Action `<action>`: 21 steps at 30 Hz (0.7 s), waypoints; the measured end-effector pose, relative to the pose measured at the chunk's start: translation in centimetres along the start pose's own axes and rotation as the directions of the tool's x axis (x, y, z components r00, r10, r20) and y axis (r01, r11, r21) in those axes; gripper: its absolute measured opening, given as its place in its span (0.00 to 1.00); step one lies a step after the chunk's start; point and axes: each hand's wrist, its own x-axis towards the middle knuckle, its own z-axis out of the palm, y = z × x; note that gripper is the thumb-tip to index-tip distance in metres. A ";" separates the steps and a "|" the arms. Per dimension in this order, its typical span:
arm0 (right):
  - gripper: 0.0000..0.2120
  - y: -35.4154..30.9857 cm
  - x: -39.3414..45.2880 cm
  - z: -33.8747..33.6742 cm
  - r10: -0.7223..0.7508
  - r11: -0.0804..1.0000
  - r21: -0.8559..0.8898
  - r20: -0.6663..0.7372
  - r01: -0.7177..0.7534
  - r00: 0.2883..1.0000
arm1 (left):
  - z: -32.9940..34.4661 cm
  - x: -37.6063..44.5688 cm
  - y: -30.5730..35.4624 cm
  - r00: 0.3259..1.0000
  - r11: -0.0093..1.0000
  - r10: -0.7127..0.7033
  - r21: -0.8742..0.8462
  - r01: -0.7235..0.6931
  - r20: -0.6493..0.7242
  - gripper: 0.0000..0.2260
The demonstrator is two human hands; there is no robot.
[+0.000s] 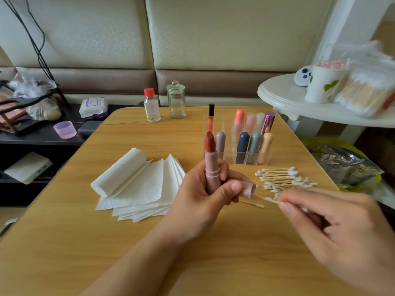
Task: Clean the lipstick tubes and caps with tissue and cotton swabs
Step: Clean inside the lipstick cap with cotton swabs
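My left hand grips an open pink lipstick tube upright, its red-brown bullet raised. The same hand also holds the pink cap between thumb and fingers, its mouth facing right. My right hand pinches a cotton swab whose tip points toward the cap's mouth. A pile of cotton swabs lies on the table behind the hands. Folded white tissue sheets lie to the left. A clear organizer holds several capped lipsticks.
On the wooden table, a red-capped bottle and a glass jar stand at the far edge. One loose swab lies under my hands. A white side table at right carries a paper cup and bagged swabs.
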 end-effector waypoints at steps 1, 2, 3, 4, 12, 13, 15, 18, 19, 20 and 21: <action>0.11 -0.2 -0.2 0.0 -0.005 0.999 0.036 0.030 0.004 1.000 | 0.0 0.0 -0.1 1.000 1.000 0.001 0.007 -0.001 0.000 0.11; 0.10 -0.4 -0.2 -0.1 -0.001 0.997 0.079 0.042 -0.003 0.999 | 0.1 0.0 -0.1 1.000 1.000 0.002 0.014 -0.002 0.004 0.11; 0.10 -0.5 -0.1 -0.2 0.016 0.992 0.123 0.033 -0.020 0.999 | 0.1 0.0 -0.2 1.000 1.000 0.000 0.020 0.000 0.008 0.11; 0.09 -0.5 0.0 -0.4 0.044 0.987 0.154 0.007 -0.045 0.999 | 0.1 0.0 -0.2 1.000 1.000 -0.003 0.026 0.003 0.012 0.10; 0.12 -0.8 -0.5 0.5 0.104 0.992 0.070 0.047 -0.107 0.993 | 0.1 0.1 -0.1 1.000 0.999 0.014 0.040 -0.014 -0.012 0.10; 0.11 -0.9 -0.6 0.5 0.100 0.989 0.105 0.070 -0.107 0.992 | 0.2 0.1 -0.2 1.000 0.999 0.008 0.053 -0.008 -0.005 0.10; 0.09 -0.9 -0.4 0.1 0.142 0.971 0.186 0.070 -0.153 0.987 | 0.3 0.0 -0.3 1.000 0.997 -0.013 0.077 0.012 0.015 0.11; 0.09 -0.1 0.1 -0.3 0.259 0.940 0.228 0.001 -0.252 0.966 | 0.3 0.1 -0.1 1.000 0.996 -0.016 0.091 0.014 0.015 0.10; 0.09 -0.1 0.1 -0.3 0.263 0.945 0.198 0.009 -0.260 0.965 | 0.3 0.1 0.0 1.000 0.996 -0.010 0.093 0.009 0.004 0.10; 0.10 -0.2 0.0 -0.2 0.254 0.953 0.160 0.037 -0.256 0.967 | 0.2 0.2 0.0 1.000 0.995 -0.005 0.098 0.005 -0.008 0.10; 0.10 -0.5 -0.2 0.0 0.242 0.959 0.133 0.071 -0.249 0.968 | 0.2 0.2 0.0 1.000 0.995 -0.001 0.103 0.003 -0.017 0.10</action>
